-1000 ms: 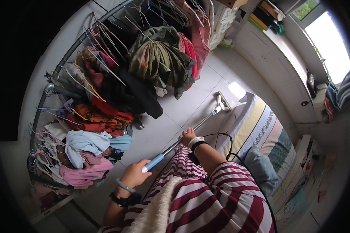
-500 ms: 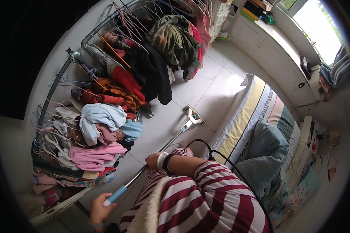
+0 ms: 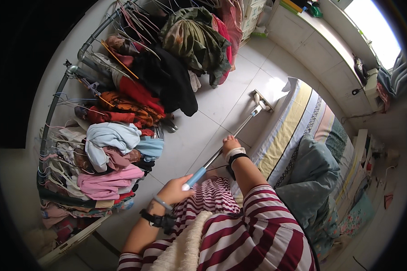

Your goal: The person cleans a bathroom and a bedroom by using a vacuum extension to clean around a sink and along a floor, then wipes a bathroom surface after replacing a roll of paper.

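A mop [image 3: 243,126] with a thin metal pole slants across the floor, away from me and to the right. Its flat head [image 3: 263,101] rests on the white tiles close to the near-left corner of the bed [image 3: 303,97]. My left hand [image 3: 174,190] is wrapped around the blue grip at the pole's near end, the white cap showing by the thumb. Further down the pole, my right hand [image 3: 231,144] is closed around the metal shaft. Striped sleeves cover both upper arms, and each wrist wears bands.
On the left stands a metal rack [image 3: 54,108] crowded with hangers and clothes, among them a pink garment [image 3: 108,182]. A crumpled grey-blue quilt [image 3: 309,176] lies on the bed. White cabinets [image 3: 321,58] run below the window. Dark shoes [image 3: 169,124] sit beside the rack.
The mop head has slid away from me and right, nearer the bed. Both hands moved right and forward with the pole; my left forearm now shows fully.
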Demonstrator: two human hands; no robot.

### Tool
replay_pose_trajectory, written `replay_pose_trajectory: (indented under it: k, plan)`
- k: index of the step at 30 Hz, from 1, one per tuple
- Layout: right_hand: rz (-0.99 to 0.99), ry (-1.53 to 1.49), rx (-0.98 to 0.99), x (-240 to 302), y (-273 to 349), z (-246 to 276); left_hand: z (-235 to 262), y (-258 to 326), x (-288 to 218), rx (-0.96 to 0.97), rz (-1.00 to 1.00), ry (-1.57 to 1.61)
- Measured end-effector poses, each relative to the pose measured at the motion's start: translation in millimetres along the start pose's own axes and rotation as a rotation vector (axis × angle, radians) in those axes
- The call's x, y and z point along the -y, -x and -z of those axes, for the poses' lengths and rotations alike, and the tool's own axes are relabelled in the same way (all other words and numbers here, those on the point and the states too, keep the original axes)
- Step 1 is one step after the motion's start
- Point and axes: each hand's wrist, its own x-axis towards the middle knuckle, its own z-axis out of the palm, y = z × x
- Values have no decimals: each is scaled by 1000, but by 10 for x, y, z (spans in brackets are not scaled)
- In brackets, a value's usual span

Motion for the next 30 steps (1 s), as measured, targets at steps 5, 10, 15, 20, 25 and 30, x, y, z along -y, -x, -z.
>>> replay_pose_trajectory:
  k: [5, 10, 15, 20, 25, 30]
  plan:
    - [25, -33, 10, -72, 177, -52, -3, 121, -180, 22, 17, -118]
    - [113, -36, -46, 642, 608, -277, 335, 851, 182, -25, 29, -280]
    - [334, -46, -6, 1625, 1179, -365, 815, 1899, 385, -132, 159, -399]
    - [712, -158, 113, 2656, 1626, -653, 1105, 3070, 485, -364, 150, -435]
    - [1009, -266, 59, 3389, 2171, -844, 1120, 4088, 589, -468, 329, -368]
    - [1047, -97, 103, 3321, 2140, -754, 896, 4070, 688, -630, 217, -296]
